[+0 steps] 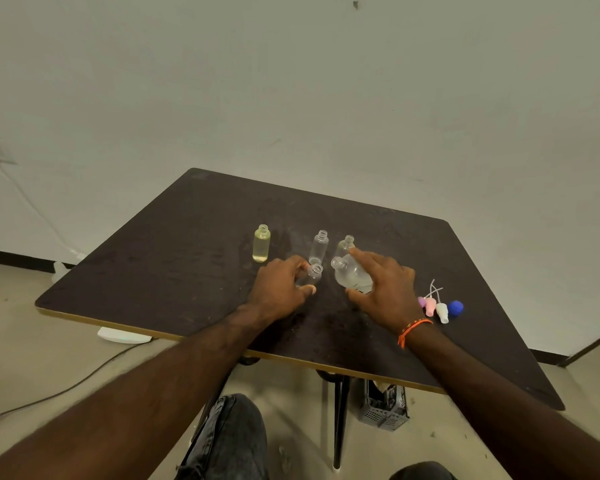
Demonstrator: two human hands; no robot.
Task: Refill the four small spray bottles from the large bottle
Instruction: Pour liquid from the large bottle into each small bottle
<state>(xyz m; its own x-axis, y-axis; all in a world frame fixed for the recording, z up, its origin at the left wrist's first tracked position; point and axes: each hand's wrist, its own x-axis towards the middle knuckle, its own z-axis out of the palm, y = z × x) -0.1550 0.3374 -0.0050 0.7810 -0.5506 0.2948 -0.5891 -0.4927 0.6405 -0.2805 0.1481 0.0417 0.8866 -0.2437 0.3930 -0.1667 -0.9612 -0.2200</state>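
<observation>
Dark table (187, 237), spray caps (437, 308) rightward

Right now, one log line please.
left hand: holds small bottle | right hand: grips large bottle, tilted | yellowish bottle: filled

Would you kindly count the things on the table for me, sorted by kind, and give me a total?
Small bottles without caps: 4 (one yellowish, one clear behind, one behind the right hand, one held by the left hand)
Large bottle, held by the right hand: 1
Spray tops: 3 plainly seen (purple, pink, white)
Blue cap: 1
Total: 9
</observation>
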